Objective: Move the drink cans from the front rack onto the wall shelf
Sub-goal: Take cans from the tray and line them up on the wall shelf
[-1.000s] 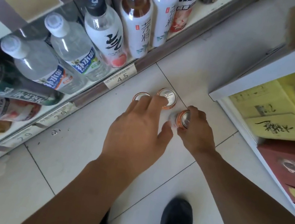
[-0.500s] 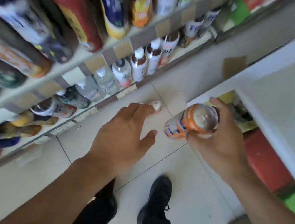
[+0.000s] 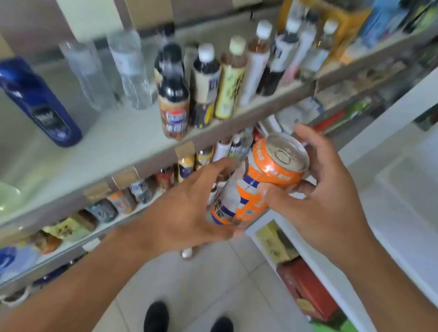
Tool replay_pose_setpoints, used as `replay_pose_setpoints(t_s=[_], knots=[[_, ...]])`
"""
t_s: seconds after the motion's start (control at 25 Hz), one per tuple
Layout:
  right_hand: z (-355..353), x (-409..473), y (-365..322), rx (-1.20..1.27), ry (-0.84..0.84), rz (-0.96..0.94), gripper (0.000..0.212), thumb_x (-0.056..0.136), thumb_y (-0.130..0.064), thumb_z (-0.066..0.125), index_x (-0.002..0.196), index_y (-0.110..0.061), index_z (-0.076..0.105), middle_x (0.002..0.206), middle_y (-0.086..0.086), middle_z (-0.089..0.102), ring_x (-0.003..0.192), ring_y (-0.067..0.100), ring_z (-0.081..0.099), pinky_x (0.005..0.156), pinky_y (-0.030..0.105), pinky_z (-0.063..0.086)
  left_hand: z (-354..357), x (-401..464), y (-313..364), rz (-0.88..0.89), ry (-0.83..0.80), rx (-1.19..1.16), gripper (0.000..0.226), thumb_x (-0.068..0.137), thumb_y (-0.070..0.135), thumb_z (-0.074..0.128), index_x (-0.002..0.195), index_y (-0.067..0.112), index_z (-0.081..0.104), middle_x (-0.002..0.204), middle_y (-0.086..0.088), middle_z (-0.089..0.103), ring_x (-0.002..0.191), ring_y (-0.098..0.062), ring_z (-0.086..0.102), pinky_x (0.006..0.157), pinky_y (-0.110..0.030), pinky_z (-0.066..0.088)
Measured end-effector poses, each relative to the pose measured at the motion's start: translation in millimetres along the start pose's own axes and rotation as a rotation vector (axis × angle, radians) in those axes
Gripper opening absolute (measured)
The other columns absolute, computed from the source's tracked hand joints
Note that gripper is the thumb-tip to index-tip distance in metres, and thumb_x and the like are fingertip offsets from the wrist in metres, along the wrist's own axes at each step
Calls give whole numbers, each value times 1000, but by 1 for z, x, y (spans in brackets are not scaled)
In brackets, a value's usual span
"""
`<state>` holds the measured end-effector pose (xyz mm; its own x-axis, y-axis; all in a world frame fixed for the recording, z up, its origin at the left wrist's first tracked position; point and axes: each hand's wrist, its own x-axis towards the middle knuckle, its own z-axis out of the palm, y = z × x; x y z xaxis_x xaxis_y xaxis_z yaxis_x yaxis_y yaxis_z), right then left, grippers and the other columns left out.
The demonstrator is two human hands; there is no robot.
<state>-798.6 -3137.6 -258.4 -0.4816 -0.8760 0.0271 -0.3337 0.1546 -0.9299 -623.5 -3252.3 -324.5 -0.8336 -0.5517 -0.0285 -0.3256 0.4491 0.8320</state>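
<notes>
A shop aisle seen from above the person's own arms. To their left runs a long wall shelf (image 3: 118,134), pale and tiered, with upright bottles (image 3: 227,80) in a row and a dark blue bottle (image 3: 34,103) lying on its side; much of that board is bare near the blue bottle. To their right stands a white rack (image 3: 415,91) with coloured boxes on its lower level. Pale floor tiles (image 3: 219,296) and two black shoes (image 3: 156,326) show below.

A second ago both hands were down at the floor among three small cans; half a second ago the right hand had lifted one clear. Now the person has straightened up, and the can is at chest height in front of the wall shelf, so the carry looks nearly done and the placing not yet begun.

The right hand (image 3: 321,203) is clenched round the orange can (image 3: 258,184) at its upper half, thumb in front. The left hand (image 3: 186,212) has come up to its lower end, fingers (image 3: 220,166) curled against the side, apparently touching; motion blur leaves the firmness of that hold unclear.

The can is tilted: its long axis runs from lower left to upper right, the silver lid with ring pull pointing up and toward the viewer.
</notes>
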Motion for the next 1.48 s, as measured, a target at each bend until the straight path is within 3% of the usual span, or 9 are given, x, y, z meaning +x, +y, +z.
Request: replay_pose_setpoints(t_s=[0.2, 0.28, 0.48, 0.56, 0.76, 0.84, 1.0, 1.28, 1.48], knots=[[-27, 10, -121, 138, 56, -200, 79, 59, -41, 75, 130, -40, 43, 107, -12, 70, 96, 6, 68, 77, 23, 53, -71, -12, 93, 170, 97, -174, 87, 68, 36, 86, 138, 31, 35, 125, 24, 56, 117, 0, 55, 94, -21, 48], [-31, 16, -157, 231, 54, -260, 82, 59, -31, 77, 133, -32, 43, 101, -9, 71, 89, 4, 69, 73, 20, 52, -96, -20, 122, 204, 112, -241, 84, 70, 33, 84, 137, 31, 34, 123, 27, 56, 113, 4, 57, 88, -12, 46], [-32, 34, -215, 522, -38, -353, 78, 59, -14, 71, 132, -22, 44, 90, -9, 73, 85, 13, 68, 76, 33, 55, -149, -31, 153, 234, 45, -472, 71, 77, 26, 71, 140, 18, 39, 130, 8, 62, 120, -15, 59, 101, -33, 47], [-26, 40, -230, 599, -90, -351, 76, 57, -17, 69, 130, -19, 47, 94, -5, 73, 88, 17, 68, 79, 37, 56, -162, -33, 159, 250, 86, -485, 69, 72, 23, 74, 135, 13, 46, 124, 2, 67, 114, -17, 63, 95, -32, 50], [6, 51, -251, 537, -149, -357, 60, 81, -26, 64, 137, -13, 44, 112, 1, 70, 103, 16, 67, 87, 34, 55, -183, -34, 161, 303, 382, -521, 71, 69, 27, 79, 133, 12, 52, 123, -4, 67, 113, -21, 63, 92, -34, 51], [24, 51, -247, 409, -173, -353, 75, 74, -48, 75, 138, -23, 43, 126, -4, 65, 117, 13, 63, 96, 37, 53, -190, -34, 162, 313, 504, -507, 71, 69, 27, 82, 132, 13, 52, 121, -1, 67, 113, -19, 62, 88, -29, 52], [56, 66, -245, 272, -147, -370, 66, 66, -53, 76, 124, -33, 51, 120, -8, 67, 106, 11, 67, 91, 45, 55, -206, -34, 165, 280, 678, -426, 63, 67, 21, 85, 122, 27, 55, 112, 13, 68, 104, -6, 63, 76, -16, 51], [78, 124, -260, 152, -207, -400, 65, 63, -48, 83, 117, -37, 50, 106, -24, 68, 99, -4, 64, 84, 34, 57, -231, -8, 155, 160, 880, -267, 66, 70, 9, 84, 124, 30, 54, 111, 19, 67, 105, -2, 63, 74, -16, 52], [89, 167, -268, 110, -248, -424, 50, 68, -29, 85, 107, -29, 53, 92, -23, 66, 82, -15, 62, 60, 7, 47, -241, 15, 150, 70, 979, -206, 72, 72, 10, 84, 132, 26, 49, 115, 18, 66, 106, 2, 61, 76, -9, 48]])
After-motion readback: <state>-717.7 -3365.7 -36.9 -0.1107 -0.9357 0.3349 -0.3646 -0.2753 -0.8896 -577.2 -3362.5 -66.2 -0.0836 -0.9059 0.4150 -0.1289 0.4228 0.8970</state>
